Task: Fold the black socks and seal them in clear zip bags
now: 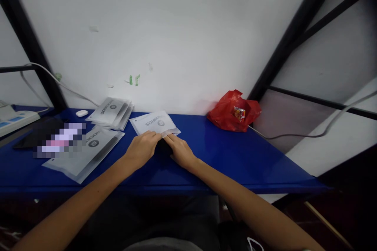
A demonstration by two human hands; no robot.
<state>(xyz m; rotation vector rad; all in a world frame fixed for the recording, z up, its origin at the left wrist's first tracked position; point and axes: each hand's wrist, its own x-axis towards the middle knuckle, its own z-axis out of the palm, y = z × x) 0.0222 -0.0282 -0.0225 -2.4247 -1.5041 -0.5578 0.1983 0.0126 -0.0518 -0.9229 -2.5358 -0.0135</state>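
Observation:
My left hand [143, 146] and my right hand [182, 152] meet at the near edge of a frosted plastic bag [147, 122] with a dark printed logo. The fingers of both hands are bent and closed on that edge, the right ones partly hidden beneath it. A dark patch shows between my hands, and I cannot make out what it is. Left of the bag lies a stack of similar frosted bags [107, 110]. Nearer to me, a larger frosted bag [79, 160] with something dark inside rests on the blue table [224, 157].
A red plastic bag [226, 110] sits against the wall at the back right. A small white case [81, 113] lies beside the stack. At the far left are a dark device [32, 137] with a blurred screen and a white power strip [20, 121]. Black metal posts [291, 39] flank the table.

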